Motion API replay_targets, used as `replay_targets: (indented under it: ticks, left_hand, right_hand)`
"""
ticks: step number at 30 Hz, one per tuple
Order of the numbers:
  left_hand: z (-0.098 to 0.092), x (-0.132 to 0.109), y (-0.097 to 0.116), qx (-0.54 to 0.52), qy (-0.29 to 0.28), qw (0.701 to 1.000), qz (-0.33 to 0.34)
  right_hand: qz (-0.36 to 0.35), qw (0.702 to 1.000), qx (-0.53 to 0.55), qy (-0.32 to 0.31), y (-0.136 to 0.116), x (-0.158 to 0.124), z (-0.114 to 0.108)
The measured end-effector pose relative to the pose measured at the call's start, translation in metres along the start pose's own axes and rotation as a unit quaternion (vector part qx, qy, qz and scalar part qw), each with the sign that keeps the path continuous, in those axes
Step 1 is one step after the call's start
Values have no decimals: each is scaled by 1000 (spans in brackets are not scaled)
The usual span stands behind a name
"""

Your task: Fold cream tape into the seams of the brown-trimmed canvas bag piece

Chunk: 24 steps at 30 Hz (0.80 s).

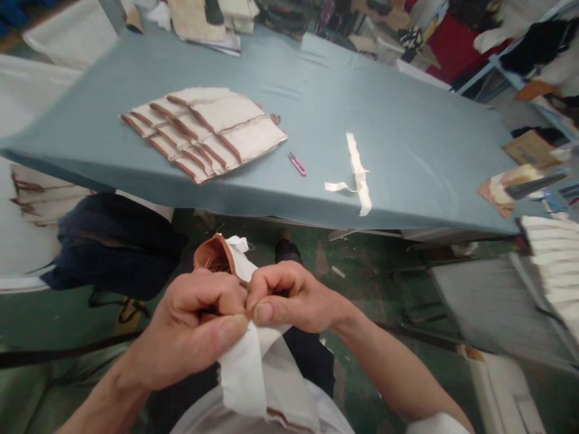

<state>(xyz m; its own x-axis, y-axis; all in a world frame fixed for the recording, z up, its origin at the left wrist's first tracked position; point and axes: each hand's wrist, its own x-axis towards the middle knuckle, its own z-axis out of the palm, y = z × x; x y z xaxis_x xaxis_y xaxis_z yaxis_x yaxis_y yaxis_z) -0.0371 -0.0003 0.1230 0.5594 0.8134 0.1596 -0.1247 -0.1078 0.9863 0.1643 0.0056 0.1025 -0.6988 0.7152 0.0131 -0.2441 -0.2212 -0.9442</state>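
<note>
Above my lap, a sewn white fabric piece with brown edging hangs between my hands. Its far end curls open and shows a brown lining. My left hand pinches the cloth between thumb and bent forefinger. Right beside it, my right hand pinches the same cloth, and the thumb tips almost meet. A white flap hangs below the two thumbs. What lies exactly between the fingertips is hidden.
On the blue-covered table lie a stack of white pieces with brown edges, pink thread snips and white fabric strips. Dark cloth hangs at the left. White folded pieces lie at the right.
</note>
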Motion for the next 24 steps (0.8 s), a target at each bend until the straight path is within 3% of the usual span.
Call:
replay_targets:
  ticks: [5, 10, 14, 19, 24]
  left_hand:
    - [-4, -10, -23, -153, 53, 987, -18]
    - [-16, -11, -32, -146, 4, 989, -10]
    - [-13, -5, -33, -190, -34, 980, 36]
    - [-11, -3, -39, -158, -21, 987, 27]
    - [-21, -1, -21, -93, -83, 992, 21]
  right_hand:
    - [-8, 1000, 16, 20, -5, 6, 4]
    - [-42, 999, 5, -1, -4, 6, 1]
    - [-42, 999, -11, -16, -1, 6, 2]
    - [-34, 998, -48, 12, -3, -1, -1]
    - [-18, 994, -103, -19, -21, -1, -4]
